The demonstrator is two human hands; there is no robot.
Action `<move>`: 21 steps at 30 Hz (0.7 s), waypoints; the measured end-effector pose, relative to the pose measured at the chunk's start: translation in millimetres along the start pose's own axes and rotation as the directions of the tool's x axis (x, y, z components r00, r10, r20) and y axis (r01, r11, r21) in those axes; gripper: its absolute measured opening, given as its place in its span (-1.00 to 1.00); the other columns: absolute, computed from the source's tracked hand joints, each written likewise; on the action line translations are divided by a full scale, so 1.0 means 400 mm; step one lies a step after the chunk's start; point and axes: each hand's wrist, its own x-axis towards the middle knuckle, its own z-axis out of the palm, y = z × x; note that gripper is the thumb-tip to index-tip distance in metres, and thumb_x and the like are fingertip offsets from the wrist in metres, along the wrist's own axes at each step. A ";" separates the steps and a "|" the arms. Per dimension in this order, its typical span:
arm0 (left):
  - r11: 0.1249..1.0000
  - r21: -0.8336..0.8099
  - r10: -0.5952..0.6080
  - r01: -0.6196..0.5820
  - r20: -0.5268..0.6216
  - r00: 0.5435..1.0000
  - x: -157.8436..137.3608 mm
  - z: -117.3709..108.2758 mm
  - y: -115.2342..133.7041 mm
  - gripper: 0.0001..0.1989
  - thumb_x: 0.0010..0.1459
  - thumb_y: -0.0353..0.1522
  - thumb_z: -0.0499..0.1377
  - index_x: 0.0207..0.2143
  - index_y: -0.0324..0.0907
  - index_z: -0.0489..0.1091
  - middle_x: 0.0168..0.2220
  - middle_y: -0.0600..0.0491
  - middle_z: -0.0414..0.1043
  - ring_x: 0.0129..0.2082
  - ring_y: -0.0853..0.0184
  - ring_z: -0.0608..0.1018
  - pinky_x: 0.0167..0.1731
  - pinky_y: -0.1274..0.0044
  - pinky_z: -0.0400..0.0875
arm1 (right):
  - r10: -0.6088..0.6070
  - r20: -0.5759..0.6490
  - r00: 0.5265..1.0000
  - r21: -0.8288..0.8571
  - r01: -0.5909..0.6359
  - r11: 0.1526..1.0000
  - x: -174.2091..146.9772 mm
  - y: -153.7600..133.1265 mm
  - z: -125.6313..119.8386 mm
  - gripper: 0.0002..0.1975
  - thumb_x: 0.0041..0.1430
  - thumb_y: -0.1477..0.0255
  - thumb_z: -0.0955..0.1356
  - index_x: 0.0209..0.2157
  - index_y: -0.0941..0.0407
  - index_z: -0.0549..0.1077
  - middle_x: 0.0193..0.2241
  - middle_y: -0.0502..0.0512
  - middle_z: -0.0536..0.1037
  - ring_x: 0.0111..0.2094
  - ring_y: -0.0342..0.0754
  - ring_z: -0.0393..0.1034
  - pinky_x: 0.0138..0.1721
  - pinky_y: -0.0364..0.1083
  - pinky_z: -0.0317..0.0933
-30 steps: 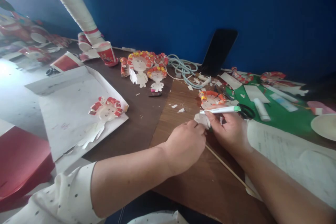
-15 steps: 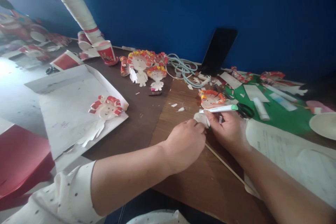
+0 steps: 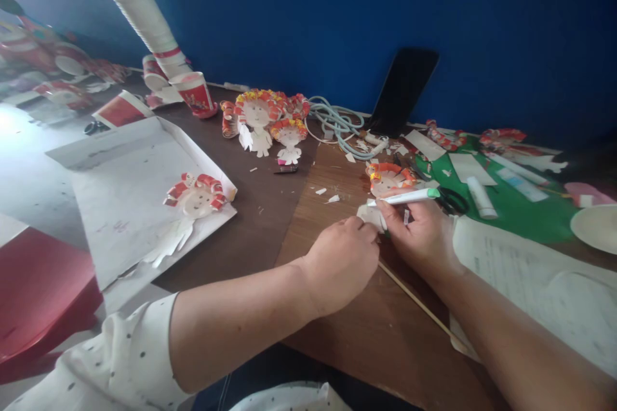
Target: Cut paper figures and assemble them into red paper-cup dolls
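My right hand is closed around a white marker with a green end, its other end over a small white paper piece. Fingers of my left hand pinch that paper's lower edge; the fingertips are partly hidden. Just beyond lies a paper doll head with orange-red curls. From under my hands a thin wooden stick runs toward the front right. Black scissor handles show behind my right hand.
Paper dolls and coiled pale cables stand along the blue wall, beside a leaning phone. At left, a white box bears another doll. A glue stick lies on green sheet, near printed paper. Stacked cups lean back left.
Hardly anything differs. The marker's green end has risen slightly, and the whole view has shifted a little. Both hands keep their hold.
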 end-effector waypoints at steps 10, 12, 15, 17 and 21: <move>1.000 0.004 0.007 -0.007 0.018 1.000 0.001 -0.001 0.000 -0.82 0.14 -0.49 0.02 -0.30 -0.28 0.41 -0.26 -0.07 0.40 -0.22 0.24 0.42 -0.26 0.45 0.38 | 0.005 0.004 1.000 -0.007 -0.005 1.000 -0.002 0.001 0.000 -0.79 0.19 0.29 0.30 -0.30 0.12 0.49 -0.32 0.15 0.59 -0.28 0.03 0.46 -0.22 -0.03 0.27; 1.000 0.002 0.008 -0.008 0.023 1.000 0.001 -0.001 0.000 -0.82 0.14 -0.49 0.02 -0.31 -0.28 0.42 -0.26 -0.08 0.40 -0.22 0.25 0.42 -0.25 0.46 0.37 | 0.006 0.001 1.000 -0.008 -0.006 1.000 -0.003 0.001 0.001 -0.80 0.18 0.29 0.31 -0.30 0.11 0.49 -0.32 0.14 0.58 -0.29 0.03 0.46 -0.22 -0.03 0.27; 1.000 0.003 0.007 -0.007 0.016 1.000 0.001 -0.001 0.000 -0.82 0.14 -0.49 0.02 -0.31 -0.28 0.42 -0.26 -0.07 0.40 -0.23 0.24 0.42 -0.25 0.45 0.38 | 0.002 -0.017 1.000 -0.005 -0.003 1.000 -0.003 -0.001 0.001 -0.80 0.18 0.29 0.31 -0.31 0.12 0.49 -0.32 0.15 0.58 -0.29 0.03 0.46 -0.23 -0.03 0.27; 1.000 0.006 0.006 -0.006 0.010 1.000 0.001 0.000 0.000 -0.82 0.14 -0.49 0.01 -0.30 -0.27 0.42 -0.26 -0.07 0.40 -0.23 0.24 0.42 -0.26 0.44 0.38 | -0.005 -0.019 1.000 -0.004 0.005 1.000 -0.004 -0.002 0.001 -0.80 0.18 0.29 0.31 -0.32 0.12 0.48 -0.33 0.14 0.58 -0.30 0.02 0.46 -0.23 -0.04 0.27; 1.000 0.007 0.001 -0.001 0.015 1.000 0.000 0.001 0.001 -0.82 0.14 -0.48 0.01 -0.30 -0.28 0.41 -0.26 -0.07 0.39 -0.23 0.25 0.42 -0.25 0.45 0.38 | -0.001 -0.013 1.000 -0.014 0.001 1.000 -0.004 -0.002 -0.001 -0.79 0.19 0.28 0.31 -0.31 0.12 0.48 -0.34 0.15 0.58 -0.29 0.03 0.46 -0.23 -0.03 0.27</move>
